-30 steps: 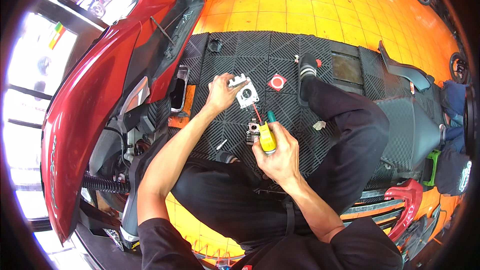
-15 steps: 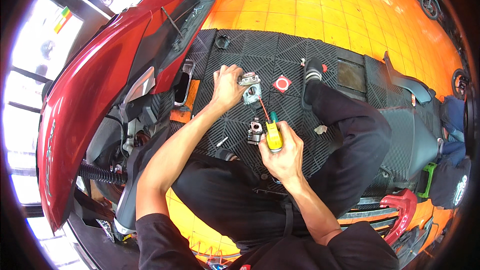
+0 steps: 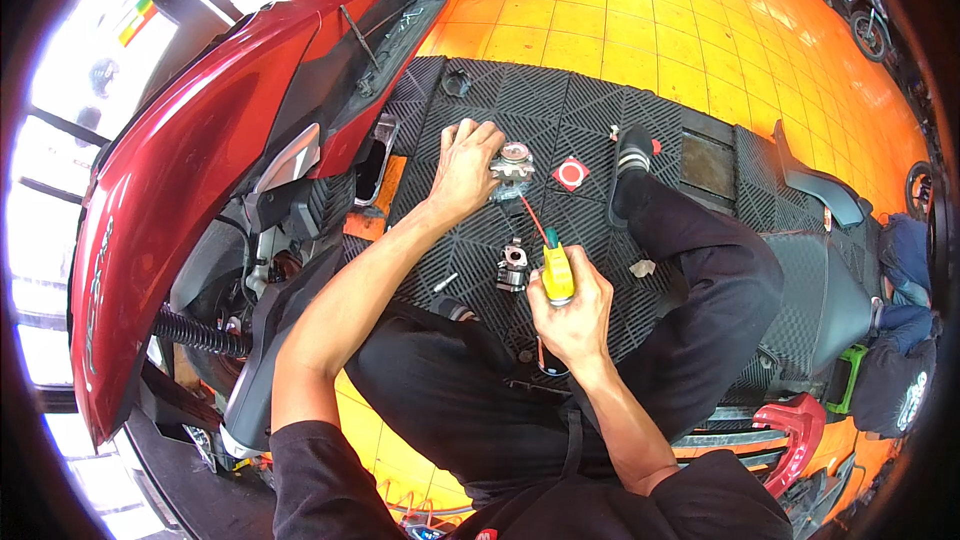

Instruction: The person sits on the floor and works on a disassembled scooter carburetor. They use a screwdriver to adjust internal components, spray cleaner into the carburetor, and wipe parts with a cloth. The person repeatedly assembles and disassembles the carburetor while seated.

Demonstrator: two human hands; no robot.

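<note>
My left hand (image 3: 464, 166) grips a silver metal throttle body (image 3: 513, 166), holding it just above the black mat with a round part of it facing up. In my right hand (image 3: 575, 315) is a yellow spray can (image 3: 558, 276) with a green nozzle top. A thin red straw (image 3: 532, 212) runs from the nozzle toward the lower side of the throttle body; whether its tip touches the metal I cannot tell. Below it on the mat stands a smaller metal part (image 3: 513, 265) with a flange and a round hole. My left fingertips are partly hidden behind the metal.
A red scooter (image 3: 180, 170) fills the left side. On the ribbed black mat (image 3: 520, 90) lie a red-and-white square (image 3: 570, 174), a small metal piece (image 3: 445, 283) and a dark ring-shaped part (image 3: 456, 83). A long seat (image 3: 815, 290) lies right, near another person (image 3: 900, 375).
My left hand has turned the throttle body, so its bore no longer faces me and its round top shows. The spray can stays pointed at it. The whole view has shifted slightly.
</note>
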